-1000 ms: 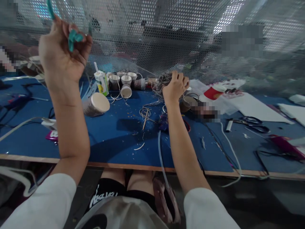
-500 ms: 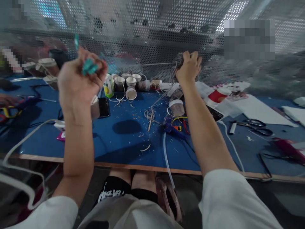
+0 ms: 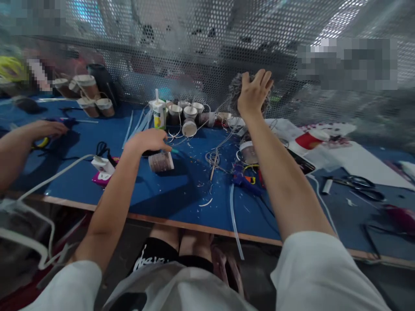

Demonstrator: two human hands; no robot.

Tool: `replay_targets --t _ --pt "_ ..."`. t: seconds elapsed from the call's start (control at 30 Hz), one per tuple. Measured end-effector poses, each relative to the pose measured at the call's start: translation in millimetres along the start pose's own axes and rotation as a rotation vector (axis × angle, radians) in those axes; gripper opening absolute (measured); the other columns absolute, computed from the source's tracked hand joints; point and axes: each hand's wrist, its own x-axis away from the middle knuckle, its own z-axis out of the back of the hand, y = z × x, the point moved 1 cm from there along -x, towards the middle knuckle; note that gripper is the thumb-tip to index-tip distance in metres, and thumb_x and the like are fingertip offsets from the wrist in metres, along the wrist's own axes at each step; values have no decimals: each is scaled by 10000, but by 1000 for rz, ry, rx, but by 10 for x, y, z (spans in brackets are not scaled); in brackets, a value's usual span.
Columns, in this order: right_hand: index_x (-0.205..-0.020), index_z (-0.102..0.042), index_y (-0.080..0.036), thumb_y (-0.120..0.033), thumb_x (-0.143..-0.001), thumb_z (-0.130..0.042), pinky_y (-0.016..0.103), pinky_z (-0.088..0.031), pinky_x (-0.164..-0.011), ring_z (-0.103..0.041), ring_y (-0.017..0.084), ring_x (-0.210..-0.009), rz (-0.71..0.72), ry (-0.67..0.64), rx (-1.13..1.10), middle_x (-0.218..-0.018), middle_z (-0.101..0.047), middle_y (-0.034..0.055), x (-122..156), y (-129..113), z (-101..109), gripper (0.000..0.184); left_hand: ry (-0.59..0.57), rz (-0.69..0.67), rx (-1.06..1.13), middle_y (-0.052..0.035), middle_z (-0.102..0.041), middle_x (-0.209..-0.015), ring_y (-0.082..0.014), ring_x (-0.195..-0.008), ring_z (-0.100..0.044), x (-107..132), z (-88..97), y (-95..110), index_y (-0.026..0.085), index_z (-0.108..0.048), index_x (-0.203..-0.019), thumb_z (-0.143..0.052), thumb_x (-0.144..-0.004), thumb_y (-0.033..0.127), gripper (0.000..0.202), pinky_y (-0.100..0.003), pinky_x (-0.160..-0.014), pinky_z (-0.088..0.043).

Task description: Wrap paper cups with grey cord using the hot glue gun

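My right hand (image 3: 255, 96) is raised at the perforated metal panel, fingers stretched and spread over a ball of grey yarn (image 3: 235, 91). The palm seems to touch the ball, which it partly hides. A strand runs from the ball down to the table. Low over the table, my left hand (image 3: 149, 141) is closed on a slim teal tool (image 3: 175, 151); only its tip shows, so its kind is unclear. Just below that hand, a paper cup wrapped in brown cord (image 3: 159, 163) lies on its side.
White cups (image 3: 189, 113) and a drink carton (image 3: 158, 115) stand along the back. Loose cord (image 3: 213, 158), a blue glue gun (image 3: 244, 181) and a clear-lidded tub (image 3: 248, 152) lie centre-right. Scissors (image 3: 359, 183) are at right. Another person's hand (image 3: 48, 128) is at left.
My left hand has come down from its raised position to the table, bringing the teal tool. My right hand's fingers have straightened over the yarn ball. The view has shifted slightly left.
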Motion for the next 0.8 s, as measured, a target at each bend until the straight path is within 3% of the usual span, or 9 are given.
replay_targets --t 0.1,0.2,0.27,0.37,0.47,0.57,0.63,0.67,0.8 --pt "-1285 -576 -209 -191 -1050 -235 622 -322 -1048 -326 358 -1432 21 -5 -94 -1403 -495 224 52 -42 76 415 131 48 -137 -156 -717 -1017 -438 -1143 -645 0 200 206 125 -679 -913 -808 -719 414 371 -528 -986 -483" --pt "-1277 -576 -215 -216 -1049 -209 647 -252 -1086 -292 374 -1432 62 9 -103 -1395 -489 213 140 -85 116 433 250 -151 -60 -236 -647 -1268 -410 -1216 -614 -149 214 517 76 -587 -1243 -703 -823 500 608 -488 -1015 -479" --pt "-1288 -571 -215 -228 -1048 -200 650 -233 -1094 -288 380 -1427 91 16 -66 -1401 -480 206 198 -95 112 442 205 -270 139 -220 -624 -1335 -351 -1241 -611 -335 119 701 72 -502 -1362 -702 -820 487 712 -433 -1049 -470" --pt "-1317 -562 -215 -225 -1041 -210 650 -297 -1064 -334 386 -1408 116 35 -1 -1360 -493 189 263 -71 65 448 -98 -472 248 -227 -453 -1545 -333 -1433 -455 -621 -81 873 48 -277 -1538 -851 -643 354 1106 -365 -1158 -392" --pt "-1333 -571 -217 -198 -1025 -209 660 -348 -1027 -412 386 -1356 139 93 41 -1296 -520 169 304 -32 4 476 -11 -458 384 -235 -310 -1631 -343 -1551 -247 -824 -227 923 92 -176 -1581 -927 -513 298 1321 -386 -1233 -294" --pt "-1333 -583 -226 -191 -1023 -205 657 -353 -1027 -478 369 -1286 159 140 50 -1237 -550 159 341 -25 -29 491 188 -354 631 -223 -568 -1431 -339 -1414 -475 -937 -366 979 105 -449 -1430 -875 -668 328 900 -438 -1150 -405" --pt "-1335 -589 -222 -185 -1021 -209 629 -356 -1035 -497 355 -1256 156 141 71 -1226 -557 159 367 -29 -34 494 100 -317 753 -156 -743 -1005 -262 -1007 -709 -969 -458 1050 96 -647 -1105 -696 -878 311 317 -404 -921 -541" --pt "-1336 -592 -218 -181 -1020 -212 614 -354 -1040 -500 349 -1245 147 138 85 -1228 -557 161 380 -24 -33 495 45 -298 797 -102 -721 -786 -205 -777 -707 -972 -489 1085 104 -665 -926 -577 -958 302 219 -366 -796 -555" --pt "-1333 -593 -201 -173 -1007 -259 585 -346 -1042 -493 342 -1217 58 141 128 -1248 -544 170 436 75 -45 468 132 -433 914 70 -394 -424 -73 -402 -377 -941 -460 1163 172 -532 -608 -433 -1015 179 419 -240 -558 -419"
